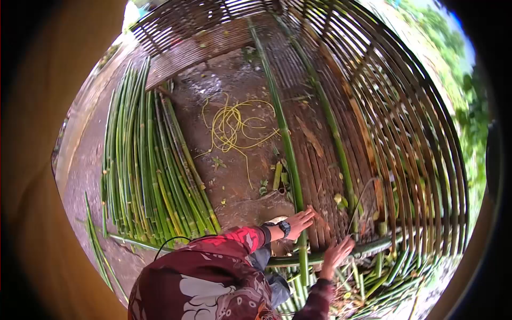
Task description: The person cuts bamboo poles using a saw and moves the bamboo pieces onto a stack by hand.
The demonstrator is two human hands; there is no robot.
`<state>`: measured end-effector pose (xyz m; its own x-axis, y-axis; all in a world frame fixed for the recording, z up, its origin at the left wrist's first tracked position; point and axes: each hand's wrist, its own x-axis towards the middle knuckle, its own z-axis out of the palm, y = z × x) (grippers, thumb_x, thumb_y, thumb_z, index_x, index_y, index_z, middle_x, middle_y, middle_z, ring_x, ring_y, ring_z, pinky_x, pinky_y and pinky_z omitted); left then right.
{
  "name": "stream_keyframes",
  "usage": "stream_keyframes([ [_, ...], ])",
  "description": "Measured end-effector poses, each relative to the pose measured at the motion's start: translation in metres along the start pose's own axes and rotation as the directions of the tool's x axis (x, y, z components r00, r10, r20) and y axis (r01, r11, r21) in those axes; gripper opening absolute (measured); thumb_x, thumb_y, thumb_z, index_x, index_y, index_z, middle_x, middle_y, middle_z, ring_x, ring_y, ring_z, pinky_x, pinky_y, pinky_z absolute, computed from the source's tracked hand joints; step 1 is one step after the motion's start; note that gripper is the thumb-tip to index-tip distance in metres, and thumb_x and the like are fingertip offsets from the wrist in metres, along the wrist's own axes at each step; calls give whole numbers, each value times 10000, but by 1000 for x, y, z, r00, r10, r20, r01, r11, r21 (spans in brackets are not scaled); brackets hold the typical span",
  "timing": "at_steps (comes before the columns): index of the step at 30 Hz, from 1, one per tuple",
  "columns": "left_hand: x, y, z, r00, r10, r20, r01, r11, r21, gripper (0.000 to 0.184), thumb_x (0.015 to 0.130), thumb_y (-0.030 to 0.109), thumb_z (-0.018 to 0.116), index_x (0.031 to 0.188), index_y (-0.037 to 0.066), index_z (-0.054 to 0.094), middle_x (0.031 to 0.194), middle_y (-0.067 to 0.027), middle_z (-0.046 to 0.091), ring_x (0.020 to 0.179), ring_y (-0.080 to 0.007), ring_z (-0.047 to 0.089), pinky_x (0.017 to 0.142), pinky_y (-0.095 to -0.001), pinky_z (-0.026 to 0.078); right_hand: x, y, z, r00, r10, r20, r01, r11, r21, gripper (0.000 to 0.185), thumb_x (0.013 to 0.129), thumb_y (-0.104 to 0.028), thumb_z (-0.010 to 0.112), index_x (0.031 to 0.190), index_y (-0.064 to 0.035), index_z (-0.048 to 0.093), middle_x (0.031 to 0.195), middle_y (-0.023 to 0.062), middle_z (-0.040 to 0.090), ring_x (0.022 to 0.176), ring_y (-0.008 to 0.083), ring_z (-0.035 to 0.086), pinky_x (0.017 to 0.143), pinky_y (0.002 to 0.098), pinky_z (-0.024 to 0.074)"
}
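Grn pole (292,165), prob. blk watch (285,229)

A brown dirt floor (232,181); a slatted wall (393,113) along the right, bright daylight on greenery (473,106) beyond.

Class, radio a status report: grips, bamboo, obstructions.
Left grip open, across green pole. Right grip open, near crosswise pole. Yellow cord loose, clear of both grips.

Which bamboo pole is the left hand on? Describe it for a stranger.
Start at the slatted wall on the right, then the brown slatted platform beside it. Along this runs one green pole. Farther left lies the wanted pole, nearer the tangled yellow cord, with the left hand across it.
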<state>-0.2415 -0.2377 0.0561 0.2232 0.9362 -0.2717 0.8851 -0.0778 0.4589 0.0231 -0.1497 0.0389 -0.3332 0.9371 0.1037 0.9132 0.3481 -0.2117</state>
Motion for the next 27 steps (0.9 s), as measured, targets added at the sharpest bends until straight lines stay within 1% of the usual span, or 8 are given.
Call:
stream_keyframes([
  [4, 2, -51, 14, 979, 202, -34, -198, 975, 97, 1038, 782, 385, 832, 1561, -70, 318, 1695, -247, 174, 1599, -384, 68, 1318, -490, 123, -97, -58, -7, 894, -153, 422, 130, 988, 84, 963, 868, -594, 703, 1557, -6, 377, 1564, 290, 383, 1482, 484, 308, 1207, 605, 274],
  [10, 24, -42, -33, 820, -404, -405, 309, 909, -281, 1057, 793, 337, 855, 1617, 42, 262, 1694, -221, 197, 1583, -414, 132, 1276, -554, 170, -143, -27, 24, 839, 154, 523, -59, 979, -194, 739, 806, -311, 794, 1422, -22, 505, 1450, 146, 512, 1390, 363, 441, 1150, 527, 351],
  [13, 37, -73, -41, 373, -815, -443, 465, 578, -671, 1088, 795, 397, 868, 1598, -1, 252, 1626, -309, 275, 1510, -448, 298, 1249, -521, 262, -126, -33, -9, 773, 187, 606, -161, 982, -99, 673, 762, -302, 795, 1320, -15, 550, 1428, 192, 503, 1397, 386, 431, 1091, 545, 430],
  [15, 49, -112, -26, 279, -960, 30, 200, 28, -979, 1203, 744, 535, 878, 1577, -71, 257, 1599, -339, 333, 1469, -429, 391, 1200, -456, 343, -131, -35, -35, 828, 117, 549, -159, 987, 28, 676, 755, -287, 788, 1320, -8, 542, 1412, 232, 496, 1288, 400, 542, 996, 533, 514],
  [17, 66, -166, 10, 396, -889, 228, 265, -127, -956, 1123, 730, 601, 869, 1497, -87, 424, 1480, -309, 521, 1357, -388, 542, 1150, -409, 408, -135, -54, -76, 909, 20, 417, -43, 998, 47, 560, 727, -244, 752, 1192, -27, 528, 1159, 250, 581, 925, 419, 665, 774, 540, 546],
  [19, 46, -145, -44, 526, -839, 142, 211, -33, -977, 759, 741, 592, 853, 1171, -22, 741, 1130, -216, 754, 1066, -334, 724, 949, -402, 545, -149, -53, -89, 906, 13, 422, -44, 997, 64, 568, 731, -257, 752, 1206, -42, 526, 1047, 223, 624, 783, 426, 679, 699, 549, 548],
  [22, 58, -163, -31, 587, -747, 311, 237, -208, -949, 399, 819, 351, 793, 1006, -1, 774, 935, -162, 779, 778, -279, 757, 714, -384, 600, -154, -43, -97, 893, 64, 446, -133, 983, 123, 570, 802, -431, 749, 1201, -74, 554, 952, 203, 701, 816, 438, 706, 712, 554, 550],
  [27, 10, -63, -66, 787, -457, 414, 68, -604, -794, 197, 859, 243, 724, 971, 81, 723, 923, -98, 754, 805, -227, 740, 727, -401, 622, -145, -10, -123, 852, 18, 523, -27, 1000, 9, 562, 807, -473, 742, 1163, -72, 575, 936, 214, 710, 830, 438, 711, 727, 551, 554],
])
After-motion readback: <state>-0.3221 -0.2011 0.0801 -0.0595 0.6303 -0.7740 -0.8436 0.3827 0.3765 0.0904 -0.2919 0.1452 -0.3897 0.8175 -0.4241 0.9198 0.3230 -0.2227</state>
